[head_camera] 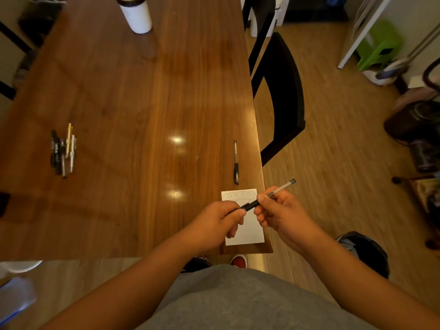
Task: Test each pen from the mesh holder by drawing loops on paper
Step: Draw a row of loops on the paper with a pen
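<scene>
Pen (282,186) | axis lower-left to upper-right | left hand (219,221) grips dark end | right hand (284,215) pinches barrel

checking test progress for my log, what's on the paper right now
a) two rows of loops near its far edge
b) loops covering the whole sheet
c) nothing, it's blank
a: the paper shows a darker row of loops and a fainter row just below it near the far edge. The rest of the visible sheet is bare, and the left hand and right hand hold a pen above it.
</scene>
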Demonstrator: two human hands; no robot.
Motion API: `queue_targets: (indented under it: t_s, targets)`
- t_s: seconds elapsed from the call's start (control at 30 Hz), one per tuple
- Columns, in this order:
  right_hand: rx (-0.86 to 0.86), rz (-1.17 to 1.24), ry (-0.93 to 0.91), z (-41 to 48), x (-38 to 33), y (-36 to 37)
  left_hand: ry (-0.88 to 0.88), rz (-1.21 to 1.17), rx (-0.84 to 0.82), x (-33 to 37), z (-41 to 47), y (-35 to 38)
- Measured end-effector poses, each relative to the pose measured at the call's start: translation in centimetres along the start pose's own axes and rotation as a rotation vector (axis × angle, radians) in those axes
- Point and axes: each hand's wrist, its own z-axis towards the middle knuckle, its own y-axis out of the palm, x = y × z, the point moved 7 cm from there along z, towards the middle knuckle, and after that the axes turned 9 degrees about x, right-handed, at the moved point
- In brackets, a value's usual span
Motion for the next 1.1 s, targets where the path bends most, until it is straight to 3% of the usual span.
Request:
queue_targets:
  t_s: [0.13,0.27,0.37,0.53,0.6,0.8,1.1]
  targets:
    - [-0.022,0.011,0.023,1.4,0.2,1.3,-0.086,-0.154,-0.066,-1.0,0.6,-0.9]
    - [0.069,-0.036,0.058,3.5,0.9,1.8,-0.178,-0.201,-0.089,-2.1,1.8,-1.0]
    - [0.181,-0.192,0.045,6.0,1.1,1.5,-0.190,0.004,0.005,-3.6,3.1,-1.5]
    - [0.310,-0.424,0.047,12.3,0.4,-0.3,-0.029,0.722,0.162,-6.9,4.6,-4.4]
    - [0.353,-0.558,0.028,14.9,0.1,-0.8,-0.020,0.878,0.179,-8.6,5.0,-5.4]
    - [0.379,-0.739,-0.003,19.9,1.3,-0.7,-0.039,1.029,0.133,-13.0,5.2,-6.7]
    - [0.425,-0.873,-0.123,20.8,1.9,0.0,-0.009,1.020,0.184,-13.7,5.0,-6.8]
